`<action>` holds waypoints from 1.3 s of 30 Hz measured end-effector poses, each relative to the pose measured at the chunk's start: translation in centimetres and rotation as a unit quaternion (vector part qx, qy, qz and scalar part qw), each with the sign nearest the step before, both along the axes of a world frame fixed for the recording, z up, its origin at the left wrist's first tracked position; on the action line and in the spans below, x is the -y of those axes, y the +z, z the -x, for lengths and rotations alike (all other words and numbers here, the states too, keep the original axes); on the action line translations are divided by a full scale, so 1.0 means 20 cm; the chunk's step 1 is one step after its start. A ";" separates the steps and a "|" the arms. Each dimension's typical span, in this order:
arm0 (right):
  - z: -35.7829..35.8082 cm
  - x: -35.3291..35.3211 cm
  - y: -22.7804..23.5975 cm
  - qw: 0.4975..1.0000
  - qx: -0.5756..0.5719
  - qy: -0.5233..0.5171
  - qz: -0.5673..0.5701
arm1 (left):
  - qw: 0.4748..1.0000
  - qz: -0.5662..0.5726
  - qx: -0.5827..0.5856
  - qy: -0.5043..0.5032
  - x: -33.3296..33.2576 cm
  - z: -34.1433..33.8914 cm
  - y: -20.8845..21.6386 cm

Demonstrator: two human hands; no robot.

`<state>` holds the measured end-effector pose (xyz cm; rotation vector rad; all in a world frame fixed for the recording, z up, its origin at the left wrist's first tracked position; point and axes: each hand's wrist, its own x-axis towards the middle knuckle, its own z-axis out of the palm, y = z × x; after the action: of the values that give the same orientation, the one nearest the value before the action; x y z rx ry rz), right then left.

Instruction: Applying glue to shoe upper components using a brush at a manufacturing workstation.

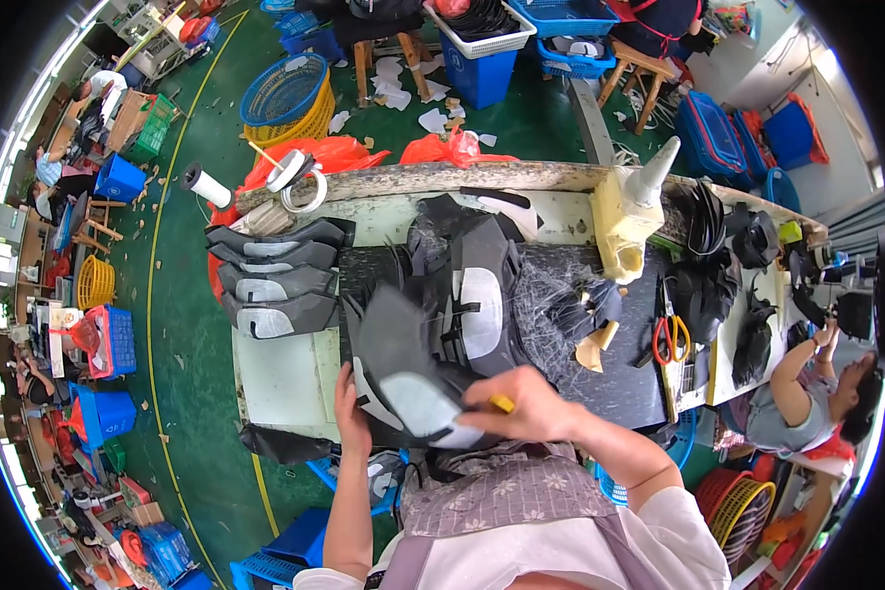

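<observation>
A dark grey shoe upper [400,339] with a pale oval panel lies tilted at the table's near edge, its far end smeared by motion. My left hand [350,408] is at its left edge, fingers stretched out along it; the thumb is mostly hidden. My right hand [526,405] is closed around a small yellow tool [502,403], whose kind I cannot make out. The fingertips of that hand touch the upper's lower right edge. Just beyond lies a stack of similar grey uppers [481,295] with pale panels.
More uppers [275,280] sit piled at the table's left. Rightward are tangled thread trimmings [551,315], orange-handled scissors [672,339] and a yellow stand with a pale cone [624,221]. A thread cone [208,187] stands at the far left. A co-worker [806,388] sits at the right.
</observation>
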<state>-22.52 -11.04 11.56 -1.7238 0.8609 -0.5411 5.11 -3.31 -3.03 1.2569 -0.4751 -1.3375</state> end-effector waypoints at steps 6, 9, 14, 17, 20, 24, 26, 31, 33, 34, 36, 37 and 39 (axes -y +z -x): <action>0.26 0.21 -0.19 0.971 -0.027 -0.189 -0.140 | 0.906 0.045 0.413 0.086 0.03 0.15 0.14; 0.30 0.20 -0.53 0.965 -0.150 -0.193 -0.092 | 0.934 0.171 0.314 0.002 0.15 0.33 0.31; 0.30 0.16 -0.45 0.983 -0.060 -0.162 -0.056 | 0.940 0.094 0.223 -0.240 0.41 0.65 0.33; 0.35 0.15 -0.35 0.988 -0.034 -0.133 -0.070 | 0.971 0.013 0.068 -0.229 0.53 0.72 0.36; 0.56 0.18 -0.27 0.969 -0.033 -0.242 -0.023 | 0.980 0.051 0.000 -0.191 0.56 0.74 0.47; 1.00 0.29 -0.45 0.870 0.018 -0.492 0.039 | 0.983 0.044 0.087 -0.153 0.62 0.70 0.25; 1.11 0.39 -0.51 0.845 -0.032 -0.528 0.077 | 0.978 -0.010 0.145 -0.147 0.66 0.71 0.18; 1.22 0.52 -0.67 0.829 -0.227 -0.491 0.144 | 0.963 -0.082 0.162 -0.201 0.75 0.70 0.26; 1.26 0.55 -0.68 0.822 -0.157 -0.546 0.033 | 0.954 -0.037 0.164 -0.250 0.74 0.63 0.25; 1.31 0.56 -0.72 0.806 -0.071 -0.586 -0.040 | 0.959 -0.050 0.141 -0.242 0.74 0.65 0.26; 1.28 0.58 -0.72 0.783 0.102 -0.594 -0.156 | 0.961 -0.071 0.121 -0.237 0.75 0.66 0.26; 1.18 0.58 -0.64 0.780 0.188 -0.563 -0.198 | 0.966 -0.068 0.115 -0.222 0.74 0.66 0.24; 0.83 0.59 -0.50 0.811 0.120 -0.507 -0.266 | 0.969 -0.078 0.106 -0.211 0.74 0.65 0.22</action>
<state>-39.16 -22.75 1.60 -0.5504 1.5507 -1.0582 -7.82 -18.07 1.33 1.4941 -0.8362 -1.6254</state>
